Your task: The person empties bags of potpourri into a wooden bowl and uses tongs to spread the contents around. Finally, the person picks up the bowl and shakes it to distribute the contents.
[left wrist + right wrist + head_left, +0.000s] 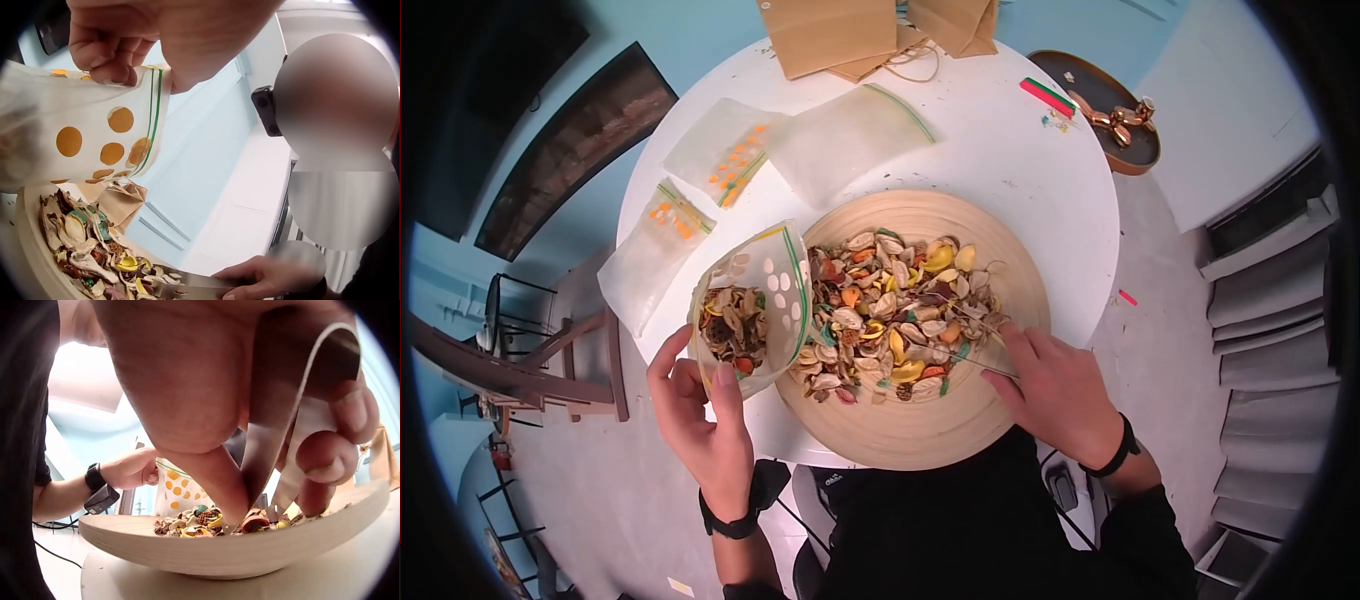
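My left hand [705, 425] grips the side of a dotted zip bag [780, 345], its mouth held open at the left of the plate. Dried potpourri [735, 325] fills part of the bag. In my right hand [1065, 390] is a pair of metal tongs [269, 425], a bent strip squeezed between thumb and fingers. The tips of the tongs reach into a heap of potpourri [890, 310], made of dried petals, pods and slices in beige, yellow, orange and green. A round wooden plate [850, 435] bears the heap, with the bag overlapping its left rim in the head view.
Several zip bags, one a large plain one [830, 150], lie on the white round table [1080, 240] behind the plate. Brown paper bags [830, 35] stand at the far edge. A red and green strip [1048, 97] lies near a tray [1145, 160] with a balloon-dog figure [1115, 120].
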`<state>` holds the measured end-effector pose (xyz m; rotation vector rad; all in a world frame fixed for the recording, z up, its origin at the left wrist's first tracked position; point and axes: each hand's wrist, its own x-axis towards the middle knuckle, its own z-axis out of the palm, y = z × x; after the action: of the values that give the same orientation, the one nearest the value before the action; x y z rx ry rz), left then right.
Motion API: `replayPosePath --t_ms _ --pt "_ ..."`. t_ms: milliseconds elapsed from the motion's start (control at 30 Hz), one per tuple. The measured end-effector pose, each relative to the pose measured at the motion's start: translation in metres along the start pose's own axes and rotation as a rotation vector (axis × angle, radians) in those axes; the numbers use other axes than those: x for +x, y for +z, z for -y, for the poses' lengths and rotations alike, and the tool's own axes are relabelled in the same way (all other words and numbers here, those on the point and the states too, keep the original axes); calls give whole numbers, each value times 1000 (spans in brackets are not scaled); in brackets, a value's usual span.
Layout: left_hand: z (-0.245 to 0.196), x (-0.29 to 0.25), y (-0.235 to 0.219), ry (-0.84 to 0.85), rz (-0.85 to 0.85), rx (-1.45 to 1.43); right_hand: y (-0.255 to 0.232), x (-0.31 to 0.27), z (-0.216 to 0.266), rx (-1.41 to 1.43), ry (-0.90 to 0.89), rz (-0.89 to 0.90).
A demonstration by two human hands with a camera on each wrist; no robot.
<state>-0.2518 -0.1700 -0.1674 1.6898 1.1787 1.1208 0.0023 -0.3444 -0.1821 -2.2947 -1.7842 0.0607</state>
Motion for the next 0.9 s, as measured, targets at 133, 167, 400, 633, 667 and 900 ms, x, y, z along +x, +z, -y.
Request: replayPosePath --t_ms 133,167,400,633,667,900 --pt "17 -11 1 119 -28 62 -3 1 0 -26 -17 32" --pt "19 -14 0 133 -38 76 -3 2 -1 -31 -18 33" --pt "16 -29 5 67 -59 53 2 4 1 -6 -38 11" --pt "22 -32 8 111 -47 28 -4 5 1 2 -40 -27" --pt "22 -32 9 108 -50 24 -6 6 1 -5 -39 -28" --pt "23 -31 8 119 -27 -7 -39 20 9 1 -103 -48"
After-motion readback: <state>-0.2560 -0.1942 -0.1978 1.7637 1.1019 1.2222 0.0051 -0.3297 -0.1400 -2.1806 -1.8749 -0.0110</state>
